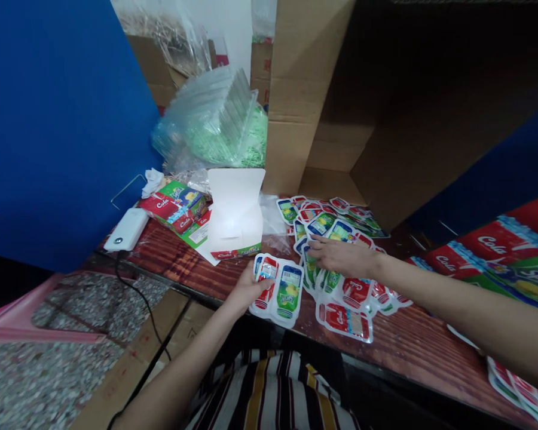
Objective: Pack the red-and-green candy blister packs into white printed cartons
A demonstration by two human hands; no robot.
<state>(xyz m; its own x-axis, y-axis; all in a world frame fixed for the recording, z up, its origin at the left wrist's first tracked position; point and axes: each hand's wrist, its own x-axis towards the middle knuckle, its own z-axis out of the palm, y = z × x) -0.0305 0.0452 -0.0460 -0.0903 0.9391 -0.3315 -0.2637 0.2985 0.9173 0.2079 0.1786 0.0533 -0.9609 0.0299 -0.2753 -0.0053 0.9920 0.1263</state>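
Note:
My left hand [247,289] grips bottle-shaped candy packets [289,292] near the table's front edge, thumb on top. One shows a green Sprite print, another a red Cola print. My right hand [341,255] reaches over a heap of similar packets [357,294], fingers stretched out and touching the top ones. Whether it pinches any of them I cannot tell. Just beyond my left hand stands a small display box [235,209] with its white flap raised; its inside is hidden.
A printed Cola and Sprite carton [174,206] lies at the left by a white power bank [127,229] with a cable. Clear plastic trays [219,113] are piled behind. A big cardboard box [296,95] stands at the back right, and stacked printed cartons [497,251] stand at the right.

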